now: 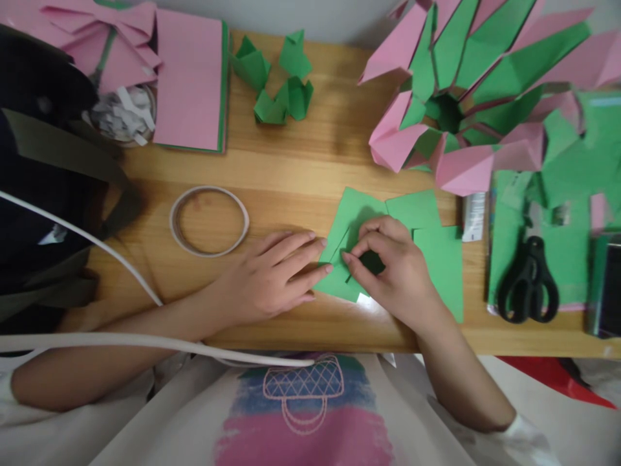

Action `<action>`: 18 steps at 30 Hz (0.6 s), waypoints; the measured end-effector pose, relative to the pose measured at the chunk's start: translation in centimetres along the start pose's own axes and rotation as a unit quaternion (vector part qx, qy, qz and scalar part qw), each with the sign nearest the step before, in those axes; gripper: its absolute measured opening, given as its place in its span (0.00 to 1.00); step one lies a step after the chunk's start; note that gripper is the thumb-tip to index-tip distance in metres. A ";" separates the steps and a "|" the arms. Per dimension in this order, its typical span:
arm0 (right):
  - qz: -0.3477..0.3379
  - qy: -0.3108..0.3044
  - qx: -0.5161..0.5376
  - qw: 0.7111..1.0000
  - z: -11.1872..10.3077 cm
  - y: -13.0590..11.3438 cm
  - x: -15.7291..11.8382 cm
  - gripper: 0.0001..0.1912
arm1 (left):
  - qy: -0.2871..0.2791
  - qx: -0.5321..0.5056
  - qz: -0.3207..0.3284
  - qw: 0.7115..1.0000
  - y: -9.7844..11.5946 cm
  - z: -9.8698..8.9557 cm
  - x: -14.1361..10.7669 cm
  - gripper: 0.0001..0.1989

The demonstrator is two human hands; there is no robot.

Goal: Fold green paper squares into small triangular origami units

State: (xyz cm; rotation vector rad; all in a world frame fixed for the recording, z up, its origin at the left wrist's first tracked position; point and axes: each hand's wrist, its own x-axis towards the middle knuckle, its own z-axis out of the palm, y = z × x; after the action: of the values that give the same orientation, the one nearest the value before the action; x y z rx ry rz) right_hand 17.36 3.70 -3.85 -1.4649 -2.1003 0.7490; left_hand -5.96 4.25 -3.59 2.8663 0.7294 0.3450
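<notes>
Several green paper pieces lie overlapping on the wooden table in front of me. My left hand rests flat with its fingers apart, its fingertips at the left edge of the nearest green paper. Over that same paper, my right hand is closed in a pinch of thumb and forefinger. It appears to grip an edge of the paper, though the exact spot is partly hidden. Thin dark lines, like a fold or flap edge, run beside the pinch. More green paper lies right of and partly under my right hand.
A tape roll lies left. Folded green pieces and a pink paper stack are behind. A pink-and-green folded paper structure stands back right, black scissors before it. White cables cross my left arm.
</notes>
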 end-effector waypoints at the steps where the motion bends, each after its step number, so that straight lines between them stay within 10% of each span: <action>1: 0.002 0.000 0.001 1.000 0.0 0.0 0.0 0.06 | -0.001 0.001 0.000 1.000 0.0 0.0 0.0 0.15; 18: -0.006 0.005 -0.006 1.000 0.1 0.0 0.0 0.07 | 0.058 -0.020 0.035 0.998 -0.2 0.0 -0.3 0.11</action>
State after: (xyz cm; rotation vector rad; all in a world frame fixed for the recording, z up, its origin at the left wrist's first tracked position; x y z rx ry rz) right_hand 17.30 3.70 -3.91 -1.4575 -2.1088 0.7244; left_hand -6.30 4.24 -3.71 2.8579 0.6353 0.5334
